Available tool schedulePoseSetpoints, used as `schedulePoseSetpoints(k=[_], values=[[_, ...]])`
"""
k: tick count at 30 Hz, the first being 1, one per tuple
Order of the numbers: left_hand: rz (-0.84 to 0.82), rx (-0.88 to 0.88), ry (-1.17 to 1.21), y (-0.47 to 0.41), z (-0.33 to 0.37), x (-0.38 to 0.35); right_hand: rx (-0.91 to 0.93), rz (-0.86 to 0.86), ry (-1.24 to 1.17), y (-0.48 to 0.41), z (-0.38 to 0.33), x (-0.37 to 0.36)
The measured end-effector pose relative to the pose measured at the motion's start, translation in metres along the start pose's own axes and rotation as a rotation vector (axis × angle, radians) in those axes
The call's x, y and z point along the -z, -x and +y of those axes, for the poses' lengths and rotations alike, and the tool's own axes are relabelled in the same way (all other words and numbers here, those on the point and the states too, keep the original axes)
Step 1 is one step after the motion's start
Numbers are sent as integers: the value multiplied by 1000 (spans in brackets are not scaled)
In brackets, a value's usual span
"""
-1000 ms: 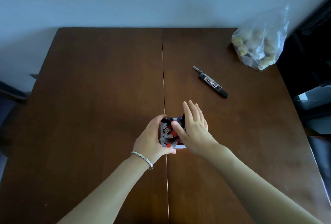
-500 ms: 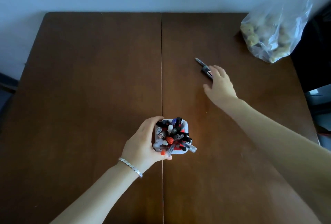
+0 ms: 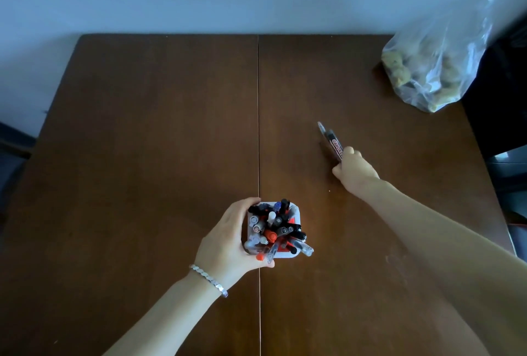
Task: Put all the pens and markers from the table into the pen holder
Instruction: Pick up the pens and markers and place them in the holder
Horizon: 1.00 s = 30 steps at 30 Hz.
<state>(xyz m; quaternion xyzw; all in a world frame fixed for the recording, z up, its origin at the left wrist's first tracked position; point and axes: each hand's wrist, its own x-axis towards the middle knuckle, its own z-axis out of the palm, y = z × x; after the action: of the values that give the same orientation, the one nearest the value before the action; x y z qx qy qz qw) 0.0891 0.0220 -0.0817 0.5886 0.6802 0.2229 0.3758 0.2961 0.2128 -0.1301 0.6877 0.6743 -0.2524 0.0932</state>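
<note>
A white square pen holder (image 3: pixel 295 211) stands near the table's middle seam, crammed with several pens and markers. My left hand (image 3: pixel 228 241) wraps around its left side, a silver bracelet on the wrist. Further back and to the right, my right hand (image 3: pixel 355 170) is closed on the lower end of a black marker (image 3: pixel 332 140) with a red-and-white label. The marker's grey tip points away from me, and its shadow falls on the wood just beside it. The cap end is hidden in my fist.
The brown wooden table (image 3: pixel 142 127) has a seam down the middle. A clear plastic bag (image 3: pixel 433 65) of pale lumps sits at the far right corner. Dark furniture stands off the right edge, and a light wall runs behind.
My right hand left the pen holder, reached out to the marker on the right half of the table, and closed around it. The left hand stayed on the holder.
</note>
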Motion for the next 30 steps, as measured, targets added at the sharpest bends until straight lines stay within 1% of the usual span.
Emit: schedulePoseSetpoints(k=[1, 3, 4, 6, 7, 9, 11, 12, 14, 16, 20, 24, 27, 30], values=[[-10, 12, -4, 1, 0, 0, 24, -24, -115, 13, 2, 4], [-32, 32, -5, 3, 4, 0, 79, -12, -304, 48, 9, 14], [-46, 34, -4, 5, 7, 0, 92, -3, -369, 68, 14, 19], [-55, 15, -32, 10, 17, 0, 126, 14, -409, 110, 26, 29], [-43, -25, -81, 12, 24, 0, 140, 21, -402, 130, 33, 33], [16, -143, -254, 15, 38, -4, 121, 35, -420, 167, 43, 42], [125, -265, -458, 12, 47, -12, 104, 66, -444, 192, 51, 49], [156, -301, -555, 9, 51, -16, 99, 80, -449, 202, 54, 50], [163, -306, -675, 1, 56, -20, 86, 105, -459, 216, 56, 53], [167, -298, -643, -5, 57, -19, 116, 135, -440, 225, 55, 56], [135, -289, -382, -8, 52, -10, 239, 172, -399, 232, 45, 69], [141, -264, -229, -5, 48, 0, 358, 276, -397, 230, 18, 77], [125, -229, -205, -7, 47, 3, 446, 307, -405, 224, -6, 70], [88, -282, -240, -6, 47, 0, 502, 301, -408, 213, -28, 47]])
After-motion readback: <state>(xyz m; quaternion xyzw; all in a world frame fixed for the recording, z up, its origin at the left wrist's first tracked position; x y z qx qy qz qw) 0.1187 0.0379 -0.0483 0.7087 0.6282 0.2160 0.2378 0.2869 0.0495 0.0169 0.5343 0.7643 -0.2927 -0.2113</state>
